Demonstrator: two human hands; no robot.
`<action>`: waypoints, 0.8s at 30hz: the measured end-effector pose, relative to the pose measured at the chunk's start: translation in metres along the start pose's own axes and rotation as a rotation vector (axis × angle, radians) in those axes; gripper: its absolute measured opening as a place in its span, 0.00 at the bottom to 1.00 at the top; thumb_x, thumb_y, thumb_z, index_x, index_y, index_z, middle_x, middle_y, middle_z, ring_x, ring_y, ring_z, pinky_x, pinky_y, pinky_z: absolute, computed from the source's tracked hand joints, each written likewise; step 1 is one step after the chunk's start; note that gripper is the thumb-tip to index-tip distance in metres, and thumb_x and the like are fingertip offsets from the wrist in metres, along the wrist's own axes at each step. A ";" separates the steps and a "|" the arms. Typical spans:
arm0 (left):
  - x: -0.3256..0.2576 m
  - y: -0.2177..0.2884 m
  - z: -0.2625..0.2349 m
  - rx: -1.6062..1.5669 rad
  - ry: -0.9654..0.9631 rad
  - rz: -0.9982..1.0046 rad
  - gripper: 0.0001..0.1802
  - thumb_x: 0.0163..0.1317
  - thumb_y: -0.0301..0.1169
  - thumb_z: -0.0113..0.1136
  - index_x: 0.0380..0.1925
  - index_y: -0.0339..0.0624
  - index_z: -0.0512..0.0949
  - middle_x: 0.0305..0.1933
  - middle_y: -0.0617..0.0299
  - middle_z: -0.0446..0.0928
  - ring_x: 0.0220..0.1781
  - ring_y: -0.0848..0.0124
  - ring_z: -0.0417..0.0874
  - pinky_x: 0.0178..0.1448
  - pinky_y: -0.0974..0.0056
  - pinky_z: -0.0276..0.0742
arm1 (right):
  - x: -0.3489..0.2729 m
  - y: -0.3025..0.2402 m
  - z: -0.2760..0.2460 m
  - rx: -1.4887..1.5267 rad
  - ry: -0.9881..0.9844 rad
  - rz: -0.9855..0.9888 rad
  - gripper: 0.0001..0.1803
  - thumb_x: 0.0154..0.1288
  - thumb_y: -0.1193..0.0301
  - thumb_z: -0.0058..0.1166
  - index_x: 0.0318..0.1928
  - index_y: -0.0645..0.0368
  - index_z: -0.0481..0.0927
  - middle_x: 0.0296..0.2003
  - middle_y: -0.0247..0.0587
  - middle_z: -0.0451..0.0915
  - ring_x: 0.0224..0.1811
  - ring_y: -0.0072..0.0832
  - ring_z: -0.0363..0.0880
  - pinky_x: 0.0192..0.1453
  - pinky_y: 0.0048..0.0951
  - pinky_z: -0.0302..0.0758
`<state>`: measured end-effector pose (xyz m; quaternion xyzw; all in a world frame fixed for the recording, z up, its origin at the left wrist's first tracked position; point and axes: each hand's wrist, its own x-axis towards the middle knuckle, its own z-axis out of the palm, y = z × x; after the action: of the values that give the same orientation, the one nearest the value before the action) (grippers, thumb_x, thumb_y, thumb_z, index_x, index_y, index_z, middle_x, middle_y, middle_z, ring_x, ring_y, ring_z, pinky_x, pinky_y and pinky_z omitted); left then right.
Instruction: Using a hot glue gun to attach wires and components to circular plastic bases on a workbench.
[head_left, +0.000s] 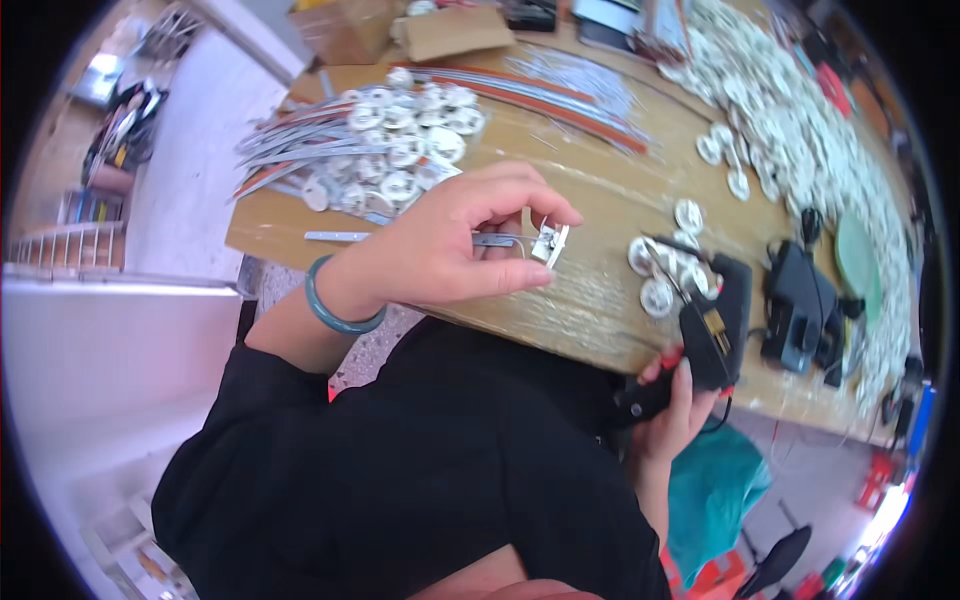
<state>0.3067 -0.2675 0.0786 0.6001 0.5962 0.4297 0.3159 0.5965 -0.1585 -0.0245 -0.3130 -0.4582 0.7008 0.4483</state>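
A small metal clip (549, 243) on a thin metal strip (400, 238) sits pinched in the left hand (440, 245), just above the wooden table's (590, 300) near edge. Right of the clip, the right hand (672, 405) wraps a black tool (712, 330), its tip beside white discs (665, 275). Beyond the clip lies a pile of discs and strips (380, 150).

Small white metal-clipped part (550, 243) on thin strip, above table edge; black handheld tool (715, 325) upright, right.

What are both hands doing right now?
Left hand: closed on a small white metal-strip part.
Right hand: closed on a black handheld power tool.
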 end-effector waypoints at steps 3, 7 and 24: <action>-0.030 0.018 -0.043 0.074 0.120 -0.040 0.23 0.62 0.29 0.63 0.57 0.35 0.77 0.51 0.62 0.75 0.47 0.76 0.76 0.48 0.72 0.71 | 0.000 -0.009 -0.001 0.061 -0.007 0.014 0.16 0.74 0.75 0.48 0.59 0.65 0.69 0.43 0.49 0.78 0.33 0.30 0.78 0.35 0.28 0.77; -0.049 0.027 -0.076 -0.270 0.306 -0.094 0.25 0.66 0.33 0.59 0.61 0.30 0.73 0.47 0.64 0.78 0.40 0.80 0.76 0.43 0.77 0.71 | 0.010 -0.009 -0.007 0.056 -0.078 -0.049 0.17 0.77 0.72 0.46 0.60 0.68 0.68 0.46 0.48 0.76 0.35 0.29 0.76 0.36 0.27 0.75; -0.012 0.017 0.011 -0.080 0.009 -0.035 0.24 0.57 0.24 0.71 0.55 0.38 0.80 0.51 0.59 0.75 0.50 0.71 0.78 0.51 0.69 0.75 | 0.030 -0.026 0.101 -0.125 -0.399 -0.210 0.36 0.52 0.81 0.74 0.61 0.66 0.72 0.54 0.42 0.78 0.47 0.26 0.81 0.50 0.29 0.80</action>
<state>0.3253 -0.2798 0.0870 0.5745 0.5904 0.4504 0.3443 0.5071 -0.1627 0.0372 -0.1460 -0.6104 0.6686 0.3988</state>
